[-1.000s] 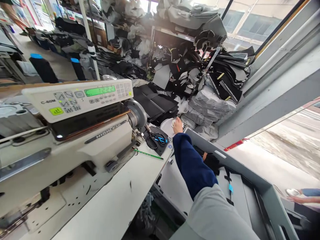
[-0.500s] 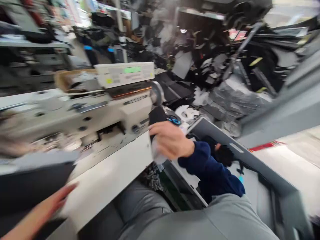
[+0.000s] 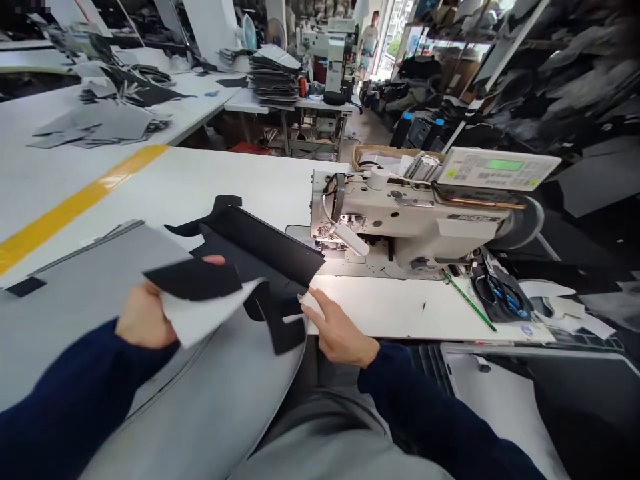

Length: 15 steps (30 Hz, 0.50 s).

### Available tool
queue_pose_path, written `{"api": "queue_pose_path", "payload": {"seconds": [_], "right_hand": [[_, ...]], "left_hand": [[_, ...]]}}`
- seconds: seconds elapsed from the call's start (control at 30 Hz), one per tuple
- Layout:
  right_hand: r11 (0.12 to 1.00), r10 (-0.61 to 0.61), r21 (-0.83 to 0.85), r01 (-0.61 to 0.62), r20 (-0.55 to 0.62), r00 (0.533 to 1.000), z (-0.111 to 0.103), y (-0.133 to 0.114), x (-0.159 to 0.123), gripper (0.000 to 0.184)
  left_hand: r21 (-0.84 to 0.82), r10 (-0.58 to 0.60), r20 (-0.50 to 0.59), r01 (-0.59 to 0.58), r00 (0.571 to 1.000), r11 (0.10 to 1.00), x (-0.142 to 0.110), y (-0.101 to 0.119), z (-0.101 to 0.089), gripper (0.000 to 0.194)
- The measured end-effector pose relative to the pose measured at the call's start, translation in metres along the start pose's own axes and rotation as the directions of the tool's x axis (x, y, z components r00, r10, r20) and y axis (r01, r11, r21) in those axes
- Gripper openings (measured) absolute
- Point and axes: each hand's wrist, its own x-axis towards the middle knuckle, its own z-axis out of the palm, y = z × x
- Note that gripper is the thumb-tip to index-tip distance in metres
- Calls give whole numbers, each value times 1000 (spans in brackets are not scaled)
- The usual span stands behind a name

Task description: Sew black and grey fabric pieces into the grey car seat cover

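Note:
My left hand [image 3: 147, 317] is closed around a folded fabric piece [image 3: 200, 280], black on one face and pale grey on the other. Thumb and fingers of my right hand [image 3: 343, 327] pinch the near right edge of a black cut-out piece [image 3: 280, 257] with a raised straight strip and notched ends. That piece lies partly over a large grey panel [image 3: 75, 273], which drapes over the table's front edge. Just beyond my right hand stands a sewing machine [image 3: 410, 227], its lamp lit by the needle area. Where the two black pieces overlap, their edges are hard to separate.
Right of the machine lie scissors [image 3: 505, 293], a green strip [image 3: 470, 303] and pale scraps [image 3: 560, 303]. An open grey drawer [image 3: 500, 393] sits below. Yellow tape [image 3: 90, 200] crosses the white table. Stacked panels [image 3: 274, 77] and a standing person [image 3: 370, 40] are farther back.
The view has swung left. My right hand has moved from the machine's right end to the black piece. My left hand, earlier at the table's front edge, now holds the folded fabric.

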Motion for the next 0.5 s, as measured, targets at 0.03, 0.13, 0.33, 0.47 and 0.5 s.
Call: {"api": "queue_pose_path", "payload": {"seconds": [0.03, 0.13, 0.33, 0.47, 0.5], "right_hand": [[1000, 20, -25, -19, 77, 997, 12, 1, -5, 80], [995, 64, -82, -51, 160, 985, 37, -4, -3, 89], [999, 28, -36, -28, 0, 1000, 56, -10, 57, 60], [996, -46, -78, 40, -78, 996, 58, -12, 114, 33], [995, -72, -80, 66, -69, 995, 59, -12, 126, 31]], "left_hand": [[-33, 4, -43, -5, 999, 999, 15, 1, -8, 66], [-378, 42, -57, -60, 997, 924, 60, -10, -10, 73], [-970, -346, -99, -12, 933, 244, 84, -95, 20, 54], [-984, -387, -137, -81, 912, 156, 51, -138, 18, 59], [-986, -385, -135, -86, 913, 143, 43, -141, 16, 59]]}}
